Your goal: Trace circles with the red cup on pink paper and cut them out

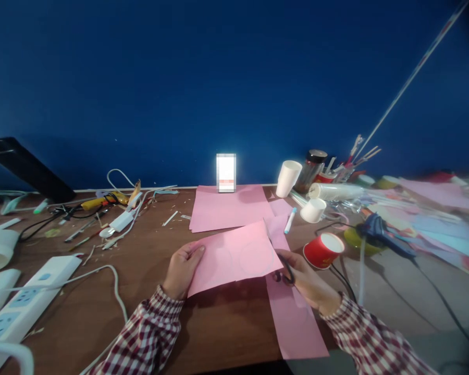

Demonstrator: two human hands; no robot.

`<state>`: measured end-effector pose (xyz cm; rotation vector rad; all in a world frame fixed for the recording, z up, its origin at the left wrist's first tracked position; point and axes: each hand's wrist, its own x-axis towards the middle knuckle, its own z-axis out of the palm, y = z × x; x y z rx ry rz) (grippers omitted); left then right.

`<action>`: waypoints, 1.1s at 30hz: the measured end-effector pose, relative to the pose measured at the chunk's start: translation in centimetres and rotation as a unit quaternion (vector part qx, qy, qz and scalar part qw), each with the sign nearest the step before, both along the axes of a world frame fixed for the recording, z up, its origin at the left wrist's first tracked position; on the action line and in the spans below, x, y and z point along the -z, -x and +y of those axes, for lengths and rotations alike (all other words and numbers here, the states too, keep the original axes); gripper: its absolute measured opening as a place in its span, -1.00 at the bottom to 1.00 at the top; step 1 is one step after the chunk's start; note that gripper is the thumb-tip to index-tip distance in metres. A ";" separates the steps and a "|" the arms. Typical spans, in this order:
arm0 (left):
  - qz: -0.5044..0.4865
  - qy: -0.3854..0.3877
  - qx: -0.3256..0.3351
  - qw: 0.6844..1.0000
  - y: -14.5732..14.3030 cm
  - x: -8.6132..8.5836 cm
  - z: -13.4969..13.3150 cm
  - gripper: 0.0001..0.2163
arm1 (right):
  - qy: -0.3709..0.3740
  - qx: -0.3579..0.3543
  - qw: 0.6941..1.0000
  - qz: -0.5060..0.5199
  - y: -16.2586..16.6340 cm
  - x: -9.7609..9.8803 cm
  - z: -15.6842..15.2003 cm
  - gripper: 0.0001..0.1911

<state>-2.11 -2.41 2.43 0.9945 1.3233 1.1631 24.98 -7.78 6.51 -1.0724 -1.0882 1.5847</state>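
Observation:
My left hand (183, 271) pinches the left edge of a pink paper sheet (234, 258), held tilted above the wooden table (140, 271). Faint circles are drawn on the sheet. At the sheet's right edge, my right hand (307, 281) is closed around black-handled scissors (285, 272). The blades are hidden by the paper. Under my right hand a long pink strip (293, 317) lies on the table. More pink sheets (226, 208) lie further back.
A red paper cup (323, 250) lies on its side just right of my right hand. White cups (288, 178), a marker (289, 220), a glue gun (381, 232) and coloured paper crowd the right. Power strips (27, 297) and cables lie left.

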 end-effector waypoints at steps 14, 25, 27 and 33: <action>0.009 -0.021 -0.022 0.999 0.0 0.0 0.0 -0.58 | -0.002 0.045 0.996 -0.080 -0.1 0.9 0.6 -0.61; -0.062 -0.098 -0.214 0.970 1.1 -0.4 0.8 -0.63 | 0.055 -0.097 0.983 -0.144 -0.9 -0.6 -2.5 -0.54; -0.069 -0.113 -0.231 0.964 1.3 -0.3 0.9 -0.64 | 0.053 -0.155 0.973 -0.161 -0.8 -0.9 -2.9 -0.56; -0.055 -0.132 -0.224 0.964 1.0 0.3 0.8 -0.67 | 0.009 -0.231 0.953 -0.198 1.5 -2.3 -2.8 -0.59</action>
